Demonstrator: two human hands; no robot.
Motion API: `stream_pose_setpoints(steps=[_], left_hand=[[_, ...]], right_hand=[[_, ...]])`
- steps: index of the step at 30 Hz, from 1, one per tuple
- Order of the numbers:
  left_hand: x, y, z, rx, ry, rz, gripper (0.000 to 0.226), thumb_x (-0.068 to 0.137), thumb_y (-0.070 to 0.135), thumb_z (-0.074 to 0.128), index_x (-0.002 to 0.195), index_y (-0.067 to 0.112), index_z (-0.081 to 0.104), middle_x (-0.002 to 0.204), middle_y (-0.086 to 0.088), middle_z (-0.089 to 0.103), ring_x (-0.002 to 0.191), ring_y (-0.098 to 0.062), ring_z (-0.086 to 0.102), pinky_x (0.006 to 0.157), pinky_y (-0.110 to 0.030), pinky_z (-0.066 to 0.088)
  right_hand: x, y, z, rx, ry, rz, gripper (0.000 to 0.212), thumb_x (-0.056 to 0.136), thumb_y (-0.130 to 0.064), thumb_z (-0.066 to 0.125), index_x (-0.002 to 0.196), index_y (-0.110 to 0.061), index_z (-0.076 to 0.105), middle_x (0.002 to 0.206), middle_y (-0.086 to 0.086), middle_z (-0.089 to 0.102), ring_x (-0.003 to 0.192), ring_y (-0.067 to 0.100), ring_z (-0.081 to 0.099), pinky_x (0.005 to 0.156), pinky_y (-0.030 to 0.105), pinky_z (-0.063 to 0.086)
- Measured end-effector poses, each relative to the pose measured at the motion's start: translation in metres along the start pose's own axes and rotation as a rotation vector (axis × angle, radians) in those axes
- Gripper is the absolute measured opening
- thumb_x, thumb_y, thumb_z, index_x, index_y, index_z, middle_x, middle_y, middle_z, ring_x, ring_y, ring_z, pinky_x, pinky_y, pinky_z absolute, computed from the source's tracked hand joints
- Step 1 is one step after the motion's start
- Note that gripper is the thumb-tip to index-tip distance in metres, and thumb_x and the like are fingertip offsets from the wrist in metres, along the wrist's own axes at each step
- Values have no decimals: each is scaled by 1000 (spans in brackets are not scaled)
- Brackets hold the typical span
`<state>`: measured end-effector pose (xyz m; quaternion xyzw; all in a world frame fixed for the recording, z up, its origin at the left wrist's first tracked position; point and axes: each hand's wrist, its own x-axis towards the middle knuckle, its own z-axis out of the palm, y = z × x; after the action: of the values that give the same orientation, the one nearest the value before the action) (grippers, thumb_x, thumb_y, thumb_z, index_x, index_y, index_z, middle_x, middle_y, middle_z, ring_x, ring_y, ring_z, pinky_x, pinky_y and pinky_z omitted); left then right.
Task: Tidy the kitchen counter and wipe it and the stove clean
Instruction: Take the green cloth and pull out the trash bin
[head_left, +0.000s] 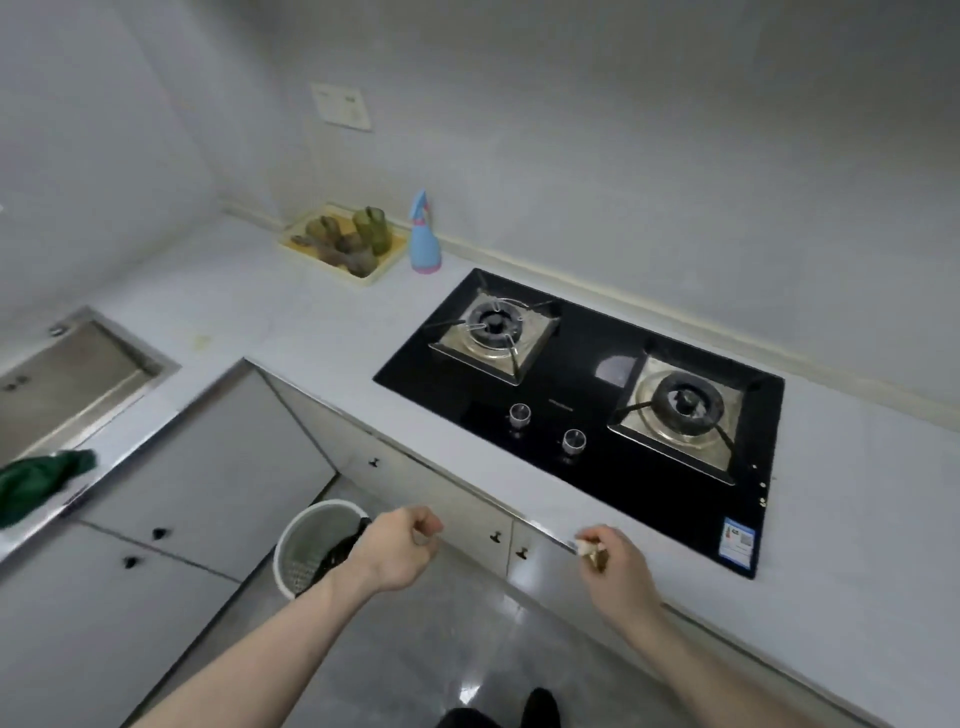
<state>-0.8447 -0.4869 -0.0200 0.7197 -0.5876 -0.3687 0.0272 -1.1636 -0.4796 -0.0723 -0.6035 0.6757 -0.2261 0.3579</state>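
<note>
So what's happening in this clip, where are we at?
A person stands at a kitchen counter in front of a black two-burner stove. The right hand pinches a small pale scrap at the counter's front edge; the left hand is curled, and whether it holds anything is unclear. It hangs by a white waste bin on the floor. A green cloth lies near the sink, and a blue spray bottle and a tray of glasses stand by the wall.
</note>
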Motion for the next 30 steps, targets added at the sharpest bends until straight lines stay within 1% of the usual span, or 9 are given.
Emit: stream_pose_setpoints(steps=[4, 7, 9, 12, 15, 18, 22, 25, 30], left_hand=[[-32, -78, -30, -50, 76, -89, 17, 74, 33, 58, 88, 28, 68, 85, 16, 69, 91, -10, 68, 80, -22, 51], [-61, -131, -56, -77, 129, -140, 10, 80, 28, 63, 86, 36, 63, 90, 20, 68, 85, -4, 60, 72, -14, 44], [-78, -168, -71, -91, 170, -167, 13, 82, 27, 64, 87, 40, 62, 93, 22, 67, 83, -2, 59, 68, -10, 39], [-98, -216, -89, -125, 219, -232, 14, 82, 30, 63, 85, 43, 61, 98, 22, 68, 88, -5, 62, 76, -18, 45], [-118, -258, -100, -151, 219, -273, 14, 81, 30, 61, 84, 43, 60, 97, 22, 65, 89, -6, 60, 79, -22, 47], [-124, -285, -104, -173, 199, -293, 14, 81, 35, 60, 92, 44, 59, 104, 21, 66, 88, -5, 61, 83, -25, 50], [-119, -304, -110, -232, 206, -311, 16, 78, 45, 58, 95, 43, 60, 106, 19, 68, 95, -9, 65, 89, -27, 51], [-101, -321, -109, -261, 205, -369, 12, 87, 32, 60, 97, 39, 61, 112, 14, 70, 104, -11, 65, 89, -25, 50], [-62, -345, -103, -282, 156, -473, 31, 82, 30, 57, 111, 31, 69, 118, 12, 71, 111, -12, 65, 93, -26, 50]], right_hand=[[4, -90, 67, 22, -178, -140, 15, 88, -14, 66, 96, -26, 70, 91, -15, 68, 82, -1, 62, 71, 16, 48], [1, -148, 116, 3, -257, -194, 15, 87, -19, 66, 94, -31, 70, 77, -16, 65, 71, 1, 60, 69, 22, 48], [-4, -181, 147, -7, -319, -241, 13, 88, -21, 65, 93, -33, 69, 71, -17, 62, 67, -2, 58, 63, 18, 45], [-10, -218, 189, -10, -370, -306, 17, 88, -18, 66, 91, -35, 67, 67, -21, 60, 69, -8, 57, 60, 12, 39], [-14, -247, 226, -46, -407, -361, 23, 86, -17, 65, 86, -40, 64, 76, -36, 61, 72, -7, 58, 61, 10, 41], [-14, -264, 249, -47, -420, -368, 24, 86, -12, 66, 85, -36, 67, 69, -19, 64, 71, -7, 59, 62, 8, 41], [0, -271, 276, -78, -474, -334, 13, 88, -13, 66, 88, -25, 72, 68, -14, 62, 68, -6, 58, 60, 11, 42], [24, -269, 302, -131, -531, -325, 17, 89, -14, 65, 86, -31, 69, 73, -14, 65, 67, -5, 59, 59, 12, 42], [72, -262, 349, -246, -604, -288, 27, 89, -20, 65, 79, -45, 62, 78, -18, 68, 71, -3, 60, 64, 17, 43]])
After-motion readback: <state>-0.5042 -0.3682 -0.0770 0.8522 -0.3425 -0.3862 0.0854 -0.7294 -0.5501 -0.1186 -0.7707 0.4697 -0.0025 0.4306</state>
